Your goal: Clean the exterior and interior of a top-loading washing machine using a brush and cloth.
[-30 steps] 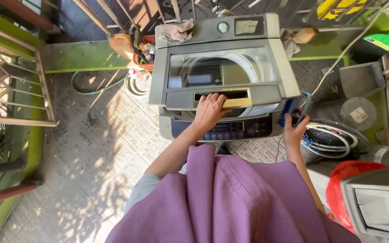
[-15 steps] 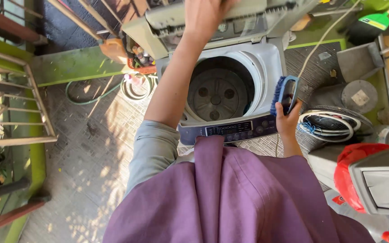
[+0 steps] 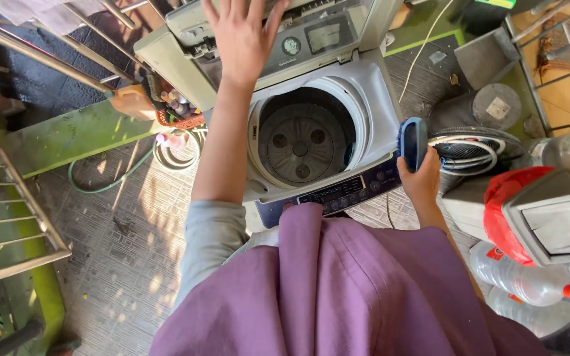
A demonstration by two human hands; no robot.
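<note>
A: While your left hand (image 3: pixel 242 36) is raised over the top-loading washing machine (image 3: pixel 371 86), note its fingers: spread wide, palm against the underside of the folded-up lid (image 3: pixel 318 33), gripping nothing.

B: And your right hand (image 3: pixel 422 179)?

A: Fingers closed around a blue scrub brush (image 3: pixel 413 142), held upright just beside the machine's front right corner, above the dark blue control panel (image 3: pixel 338 191). (Whether the brush touches the panel edge, I cannot tell.)

B: Record the tub.

A: Open drum (image 3: pixel 301 142), grey, round; the ribbed base plate shows and no laundry shows inside. It lies between your two arms.

B: Surroundings?

A: To your right: a fan grille (image 3: pixel 473 148) lying flat on the floor, a red bag (image 3: pixel 506 204) under a grey lidded bin (image 3: pixel 552 221), and clear plastic bottles (image 3: pixel 522 280) near your hip. To your left: a green hose (image 3: pixel 110 181) coiled on the patterned floor (image 3: pixel 126 250), an orange jug (image 3: pixel 132 102) and a crate of small bottles (image 3: pixel 176 105) just beside the machine's back corner. A white cord (image 3: pixel 423 46) runs off behind the machine.
</note>
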